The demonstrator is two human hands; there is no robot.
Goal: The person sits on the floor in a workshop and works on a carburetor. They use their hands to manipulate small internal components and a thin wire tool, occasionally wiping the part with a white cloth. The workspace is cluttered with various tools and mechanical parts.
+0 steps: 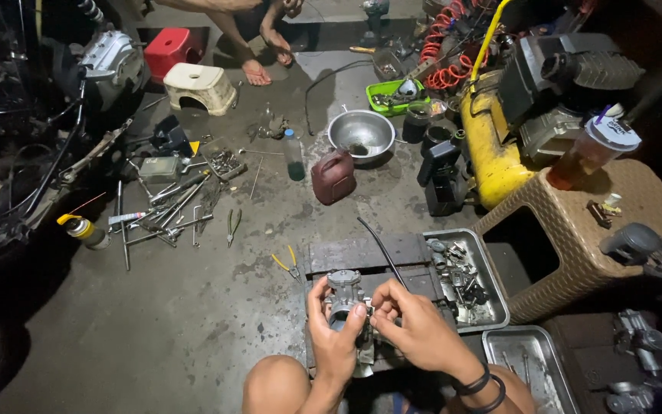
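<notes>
Sitting just right of carburetor: metal tray (496, 307) holding small parts. Lying beneath carburetor: dark slatted board (362, 253). Gripping carburetor: left hand (335, 337), fingers curled around body from below. Pinching carburetor's right side: right hand (419, 326), fingertips closed on it. Hovering above knees, over board: grey carburetor (344, 295).

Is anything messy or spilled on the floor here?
Yes. Wrenches and other tools lie scattered across the concrete floor beside the motorcycle, and dark stains surround the dark red jug and steel bowl. Both hands, left hand and right hand, hold a small metal engine part.
</notes>
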